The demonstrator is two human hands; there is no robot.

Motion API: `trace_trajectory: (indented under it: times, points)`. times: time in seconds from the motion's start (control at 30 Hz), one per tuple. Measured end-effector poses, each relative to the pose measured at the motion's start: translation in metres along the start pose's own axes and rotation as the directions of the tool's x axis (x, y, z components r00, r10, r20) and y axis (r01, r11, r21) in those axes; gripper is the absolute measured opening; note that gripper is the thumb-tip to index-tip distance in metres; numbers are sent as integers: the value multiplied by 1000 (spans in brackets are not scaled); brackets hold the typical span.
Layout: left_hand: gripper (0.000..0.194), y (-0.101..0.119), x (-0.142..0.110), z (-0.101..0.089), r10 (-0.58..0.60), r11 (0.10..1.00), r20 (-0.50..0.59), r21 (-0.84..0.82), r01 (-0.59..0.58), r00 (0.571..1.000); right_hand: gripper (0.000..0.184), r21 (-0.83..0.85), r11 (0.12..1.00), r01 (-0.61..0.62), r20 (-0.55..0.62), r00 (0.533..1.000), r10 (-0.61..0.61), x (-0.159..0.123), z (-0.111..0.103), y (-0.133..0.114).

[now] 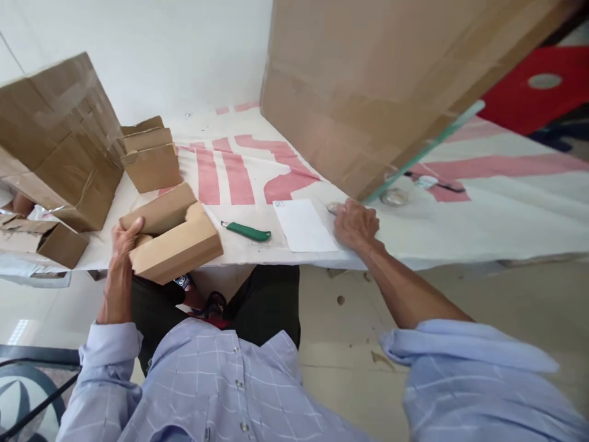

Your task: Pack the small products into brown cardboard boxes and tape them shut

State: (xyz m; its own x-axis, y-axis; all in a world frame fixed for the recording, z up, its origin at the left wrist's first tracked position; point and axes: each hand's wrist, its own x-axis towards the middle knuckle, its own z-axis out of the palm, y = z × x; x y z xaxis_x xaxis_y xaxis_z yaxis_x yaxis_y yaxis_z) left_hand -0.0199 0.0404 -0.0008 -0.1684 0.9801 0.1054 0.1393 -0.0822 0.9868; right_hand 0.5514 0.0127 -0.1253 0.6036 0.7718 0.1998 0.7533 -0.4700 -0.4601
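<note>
At the table's front edge on the left, my left hand grips an open brown cardboard box, thumb over its wall; the box is tilted. My right hand is closed on the tabletop, beside the right edge of a white sheet of paper. A small shiny thing pokes out at its fingers, mostly hidden, and I cannot make out what it is. Between the hands lies a green utility knife. A roll of clear tape rests just right of my right hand.
A very large cardboard box stands behind my right hand, with a pale green strip along its lower edge. Nested small boxes and a big carton stand at left. A dark-handled tool lies at right on the white cloth.
</note>
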Motion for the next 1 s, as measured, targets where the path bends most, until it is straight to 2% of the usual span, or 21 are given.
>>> trace_trajectory:
  times: [0.1,0.17,0.23,0.33,0.37,0.4,0.47,0.53,0.57,0.63,0.77,0.9,0.97,1.0]
  points:
    - [64,-2,2,18,27,990,12,-138,-25,1000,45,13,998,63,-115,992,-61,-6,1,-13]
    - [66,-11,-3,16,94,983,59,-163,-83,994,52,80,974,210,-223,957,-188,-14,2,-29]
    - [83,-25,-14,3,154,975,111,-177,-133,982,57,163,897,411,-311,884,-349,-29,-1,-55]
    - [130,-46,-39,-20,177,974,220,-182,-137,959,56,276,716,641,-376,758,-533,-67,-13,-111]
    - [139,-52,-47,-26,173,979,271,-153,-135,947,53,313,645,697,-380,714,-588,-82,-19,-132]
    - [143,-56,-56,-29,167,985,321,-103,-141,932,49,344,575,742,-381,670,-637,-97,-25,-152]
    - [137,-61,-69,-28,147,985,391,28,-172,908,42,393,431,812,-386,571,-725,-125,-36,-187]
    - [129,-62,-78,-23,143,970,420,121,-211,896,38,423,321,847,-379,487,-787,-145,-43,-211]
    - [127,-62,-81,-20,147,965,409,139,-221,901,37,432,293,853,-369,463,-806,-151,-44,-218]
    - [130,-59,-86,-13,161,960,363,158,-231,918,35,449,287,846,-340,459,-821,-156,-44,-223]
    - [132,-47,-97,-3,252,933,258,192,-305,933,32,494,342,799,-277,518,-809,-150,-44,-213]
    - [120,-26,-101,9,380,866,210,263,-426,901,29,493,392,777,-273,566,-778,-148,-57,-208]
    - [117,-16,-99,15,433,829,203,292,-477,878,26,465,392,794,-330,566,-755,-152,-69,-212]
    - [117,-11,-98,19,458,812,206,300,-501,865,24,445,380,810,-366,553,-748,-156,-77,-216]
